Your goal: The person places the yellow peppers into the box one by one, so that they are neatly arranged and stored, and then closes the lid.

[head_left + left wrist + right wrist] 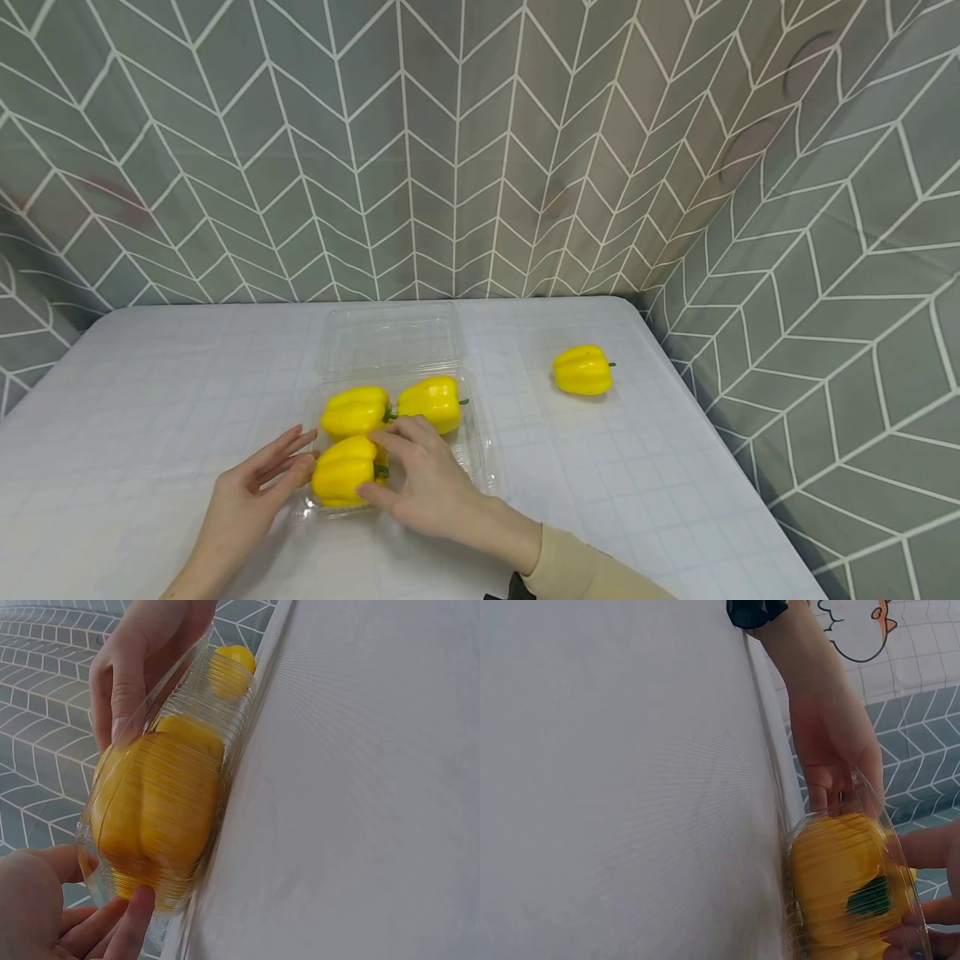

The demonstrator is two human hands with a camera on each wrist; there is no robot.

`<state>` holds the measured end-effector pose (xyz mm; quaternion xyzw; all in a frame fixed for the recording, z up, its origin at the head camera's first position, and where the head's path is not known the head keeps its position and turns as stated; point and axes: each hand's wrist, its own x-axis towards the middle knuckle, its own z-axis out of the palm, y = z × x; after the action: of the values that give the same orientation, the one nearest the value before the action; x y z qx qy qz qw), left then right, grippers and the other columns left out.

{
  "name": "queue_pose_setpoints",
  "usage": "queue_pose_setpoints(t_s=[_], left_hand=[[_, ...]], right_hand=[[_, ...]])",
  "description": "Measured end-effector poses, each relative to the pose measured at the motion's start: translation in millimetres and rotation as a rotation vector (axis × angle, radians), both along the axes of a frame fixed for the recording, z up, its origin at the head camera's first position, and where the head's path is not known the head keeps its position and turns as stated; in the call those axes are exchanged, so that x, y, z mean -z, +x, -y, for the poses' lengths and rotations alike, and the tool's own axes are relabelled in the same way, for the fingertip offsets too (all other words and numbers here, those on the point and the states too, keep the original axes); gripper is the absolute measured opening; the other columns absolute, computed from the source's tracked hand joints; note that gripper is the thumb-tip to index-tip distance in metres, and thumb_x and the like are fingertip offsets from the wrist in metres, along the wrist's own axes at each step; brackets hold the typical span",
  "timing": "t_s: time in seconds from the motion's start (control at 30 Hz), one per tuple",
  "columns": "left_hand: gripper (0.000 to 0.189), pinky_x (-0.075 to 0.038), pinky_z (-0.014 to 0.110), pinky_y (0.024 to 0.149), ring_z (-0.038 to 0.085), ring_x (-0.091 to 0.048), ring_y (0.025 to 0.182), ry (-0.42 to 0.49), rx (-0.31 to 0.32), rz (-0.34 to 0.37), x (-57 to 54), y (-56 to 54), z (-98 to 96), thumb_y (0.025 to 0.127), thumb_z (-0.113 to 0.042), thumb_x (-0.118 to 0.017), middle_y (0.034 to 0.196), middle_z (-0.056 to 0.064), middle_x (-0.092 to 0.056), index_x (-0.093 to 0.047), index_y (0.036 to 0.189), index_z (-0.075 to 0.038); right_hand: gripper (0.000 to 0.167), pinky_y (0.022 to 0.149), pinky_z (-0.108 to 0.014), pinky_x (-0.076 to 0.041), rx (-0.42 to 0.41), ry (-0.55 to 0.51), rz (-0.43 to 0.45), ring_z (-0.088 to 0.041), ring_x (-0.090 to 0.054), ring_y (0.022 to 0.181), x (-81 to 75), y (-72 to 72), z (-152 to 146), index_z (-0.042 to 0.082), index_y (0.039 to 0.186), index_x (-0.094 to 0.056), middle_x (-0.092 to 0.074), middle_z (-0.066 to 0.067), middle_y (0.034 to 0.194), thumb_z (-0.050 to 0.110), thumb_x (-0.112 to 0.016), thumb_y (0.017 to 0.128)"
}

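Observation:
Three yellow bell peppers lie in a clear plastic clamshell box [472,450]. My right hand [431,479] grips the front left bell pepper [341,475], thumb on its near side and fingers on its far side, around the stem end. Behind it are the back left bell pepper [356,410] and the back right bell pepper [431,402], stems pointing right. My left hand [247,492] touches the box's left side with fairly straight fingers. Through the ribbed wall the gripped bell pepper [161,802] shows in the left wrist view, with the right hand [142,667] over it.
A fourth yellow bell pepper [582,370] lies on the white-covered table [600,500], right of the box. The box's clear lid [392,337] is folded back flat behind it. A grey chevron-patterned curtain [427,167] stands behind the table and along its right side.

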<state>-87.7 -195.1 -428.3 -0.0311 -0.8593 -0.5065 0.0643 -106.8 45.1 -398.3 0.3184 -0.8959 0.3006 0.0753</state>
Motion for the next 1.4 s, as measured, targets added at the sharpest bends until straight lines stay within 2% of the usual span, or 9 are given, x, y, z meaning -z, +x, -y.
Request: queue_pose_setpoints(t_s=[0.27, 0.5, 0.83, 1.07, 1.4], left_hand=[[0.055, -0.054, 0.008, 0.080, -0.016, -0.057, 0.101, -0.007, 0.000, 0.001, 1.2, -0.9, 0.5, 0.099, -0.030, -0.064, 0.139, 0.012, -0.061, -0.048, 0.148, -0.010], [0.056, -0.053, 0.008, 0.079, -0.016, -0.057, 0.101, -0.019, -0.004, 0.014, 1.2, -1.4, 0.3, 0.100, -0.033, -0.062, 0.139, 0.010, -0.061, -0.047, 0.149, -0.010], [0.056, -0.053, 0.007, 0.080, -0.015, -0.058, 0.102, -0.012, -0.003, 0.021, 1.3, -2.0, 0.3, 0.100, -0.033, -0.062, 0.139, 0.011, -0.061, -0.047, 0.149, -0.010], [0.057, -0.053, 0.007, 0.080, -0.011, -0.060, 0.104, -0.021, -0.001, 0.038, -0.8, -0.8, 0.5, 0.100, -0.038, -0.060, 0.140, 0.008, -0.061, -0.047, 0.149, -0.010], [0.058, -0.053, 0.008, 0.082, -0.013, -0.059, 0.103, 0.011, -0.001, 0.046, -0.3, -0.2, -0.2, 0.100, -0.036, -0.061, 0.140, 0.010, -0.061, -0.046, 0.149, -0.010]], right_hand=[[0.057, 0.103, -0.020, -0.046, 0.001, 0.009, -0.032, -0.008, -0.052, 0.114, 1.1, 0.2, 0.2, 0.008, 0.131, -0.065, -0.060, 0.005, 0.122, 0.043, -0.076, 0.087], [0.056, 0.097, -0.015, -0.047, -0.005, 0.000, -0.077, -0.008, -0.052, 0.108, 4.0, -0.7, 0.9, 0.008, 0.129, -0.066, -0.061, 0.005, 0.118, 0.043, -0.078, 0.087], [0.058, 0.096, -0.014, -0.047, -0.007, 0.008, -0.074, -0.007, -0.052, 0.107, 3.7, -0.1, 0.1, 0.008, 0.131, -0.065, -0.061, 0.004, 0.119, 0.046, -0.076, 0.087], [0.057, 0.099, -0.017, -0.047, -0.002, -0.006, -0.074, -0.008, -0.053, 0.110, 4.7, 0.1, 0.8, 0.010, 0.129, -0.065, -0.062, 0.004, 0.121, 0.046, -0.076, 0.087], [0.057, 0.103, -0.020, -0.047, 0.000, 0.005, -0.056, -0.008, -0.053, 0.114, 1.9, -0.3, -0.5, 0.011, 0.130, -0.064, -0.062, 0.005, 0.124, 0.045, -0.076, 0.087]])
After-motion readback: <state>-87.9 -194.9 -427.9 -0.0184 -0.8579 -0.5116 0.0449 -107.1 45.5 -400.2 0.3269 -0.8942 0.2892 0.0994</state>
